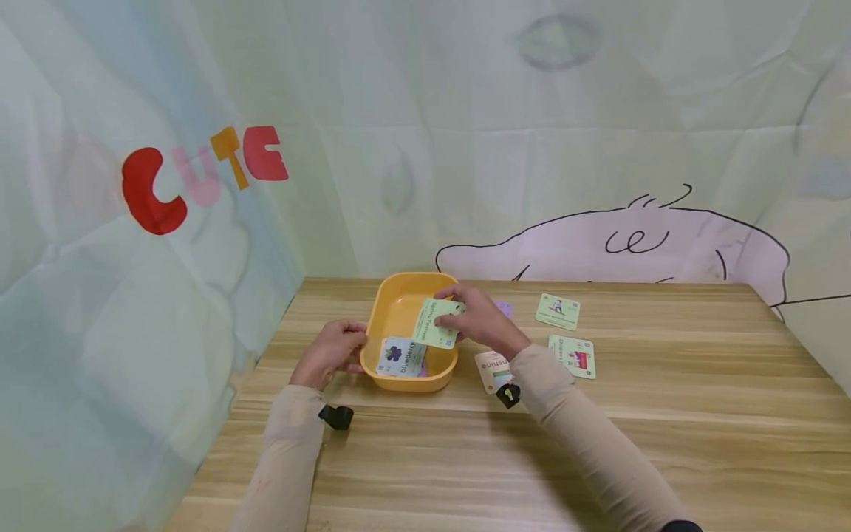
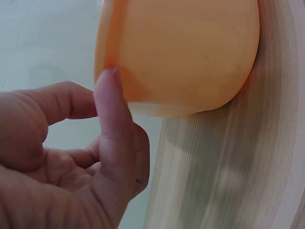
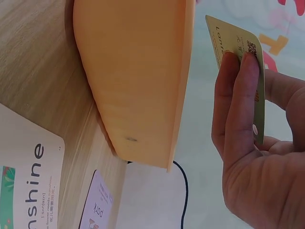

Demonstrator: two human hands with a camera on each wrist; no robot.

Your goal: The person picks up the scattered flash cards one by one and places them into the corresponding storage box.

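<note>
A yellow plastic basin (image 1: 405, 289) stands on the wooden table. My left hand (image 1: 330, 350) pinches the basin's left rim; in the left wrist view the finger and thumb (image 2: 108, 93) meet at its edge. Over the basin's right side, my right hand (image 1: 477, 318) grips a green card (image 1: 428, 325) reading "Spring Festival". The right wrist view shows the card's other face (image 3: 239, 45), partly covered by fingers. Inside the basin lies a pale card (image 1: 402, 357) reading "blueberry", with a bit of purple card (image 1: 423, 369) beneath it.
Right of the basin lie a "sunshine" card (image 1: 490, 369), partly under the right wrist, and a purple "park" card (image 3: 96, 202). Two green cards, one with a figure (image 1: 557, 311) and one reading "Children's" (image 1: 573, 356), lie farther right. A printed cloth (image 1: 372, 133) hangs behind.
</note>
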